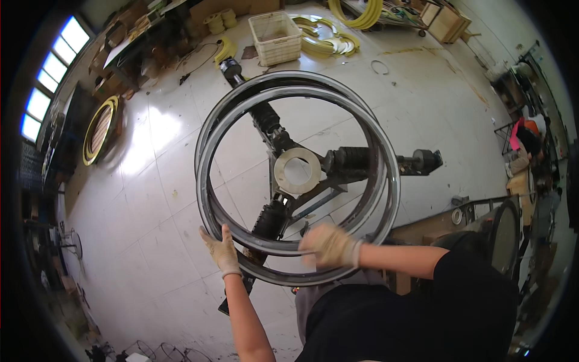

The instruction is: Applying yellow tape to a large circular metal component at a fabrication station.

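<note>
Two large grey metal rings lie one over the other in front of me. The upper ring point(205, 181) is shifted off the lower ring point(289, 278), whose near edge sticks out toward me. Under them is a black three-armed stand point(347, 160) with a pale round hub plate point(281, 174). My left hand point(222, 252), in a cream glove, is closed around the rings' near-left rim, thumb and fingers on either side. My gloved right hand point(332, 246) is at the near rim of the upper ring, its fingers curled and smeared by motion, their hold unclear.
A white plastic crate point(275, 39) stands on the floor beyond, beside yellow coiled rings point(325, 45). Another yellow-edged ring point(101, 130) stands at left. A workbench point(422, 223) is close on my right. Farther right, a person point(528, 142) sits among boxes.
</note>
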Action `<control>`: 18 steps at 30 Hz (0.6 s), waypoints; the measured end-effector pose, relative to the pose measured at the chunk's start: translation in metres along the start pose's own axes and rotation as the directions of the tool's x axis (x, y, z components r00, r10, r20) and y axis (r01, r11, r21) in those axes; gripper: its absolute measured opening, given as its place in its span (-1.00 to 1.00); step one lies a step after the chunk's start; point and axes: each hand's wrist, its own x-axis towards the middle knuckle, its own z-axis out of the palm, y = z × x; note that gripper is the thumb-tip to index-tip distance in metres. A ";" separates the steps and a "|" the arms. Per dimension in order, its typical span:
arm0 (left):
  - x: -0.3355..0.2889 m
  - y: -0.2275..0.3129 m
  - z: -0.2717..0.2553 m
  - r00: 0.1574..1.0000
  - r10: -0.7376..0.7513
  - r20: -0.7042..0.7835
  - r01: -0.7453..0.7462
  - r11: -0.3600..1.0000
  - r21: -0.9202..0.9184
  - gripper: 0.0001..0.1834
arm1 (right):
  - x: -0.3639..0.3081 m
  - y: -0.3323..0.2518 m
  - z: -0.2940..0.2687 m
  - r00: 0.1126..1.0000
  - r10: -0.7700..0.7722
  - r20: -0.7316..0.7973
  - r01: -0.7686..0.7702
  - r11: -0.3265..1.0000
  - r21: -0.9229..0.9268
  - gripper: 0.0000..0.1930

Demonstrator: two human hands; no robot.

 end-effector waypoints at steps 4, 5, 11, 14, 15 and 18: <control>0.041 -0.017 0.005 0.973 -0.228 0.017 0.225 0.969 0.105 -0.05 | 0.009 0.171 -0.117 0.564 0.234 -0.792 -0.704 0.638 -0.313 -0.23; 0.046 -0.025 0.009 0.973 -0.223 0.067 0.221 0.975 0.039 -0.09 | 0.004 0.206 -0.132 0.478 0.480 -0.736 -0.867 0.396 -0.304 -0.06; 0.045 -0.048 -0.021 0.868 -0.200 0.454 0.068 0.954 0.291 -0.05 | 0.002 0.237 -0.148 0.492 0.746 -0.449 -0.871 0.412 -0.270 -0.12; 0.036 -0.071 0.015 0.940 -0.220 0.260 0.233 0.972 -0.019 -0.02 | -0.020 0.266 -0.152 0.662 0.651 -0.372 -0.750 0.564 -0.347 -0.25; 0.033 -0.043 0.018 0.959 -0.206 0.194 0.219 0.975 -0.047 0.06 | -0.049 0.319 -0.161 0.630 0.690 -0.356 -0.777 0.548 -0.310 -0.28; 0.016 -0.018 -0.038 0.960 -0.146 0.238 0.193 0.963 -0.187 -0.20 | -0.056 0.296 -0.179 0.697 0.590 -0.408 -0.714 0.524 -0.464 -0.32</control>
